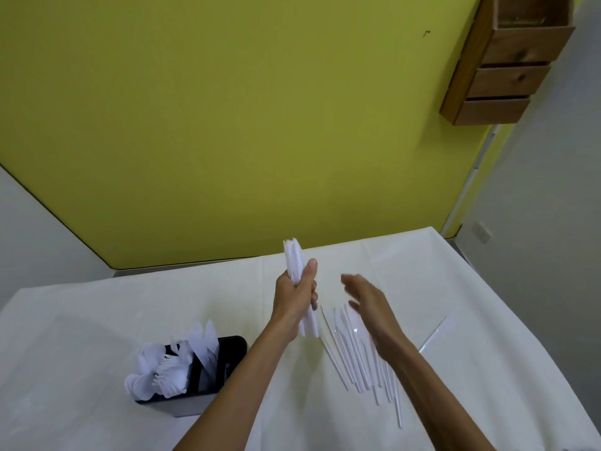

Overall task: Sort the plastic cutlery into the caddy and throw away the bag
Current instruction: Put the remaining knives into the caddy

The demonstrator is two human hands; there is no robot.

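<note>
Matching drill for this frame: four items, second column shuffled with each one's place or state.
1. left hand
2. right hand
3. black caddy
4. clear bag

A. lies flat on the table, far right
B. grips a white cutlery bundle
C. open, above the loose pile
D. stands at the left, holding cutlery

Pairs: 1-B, 2-C, 3-D, 4-A
</note>
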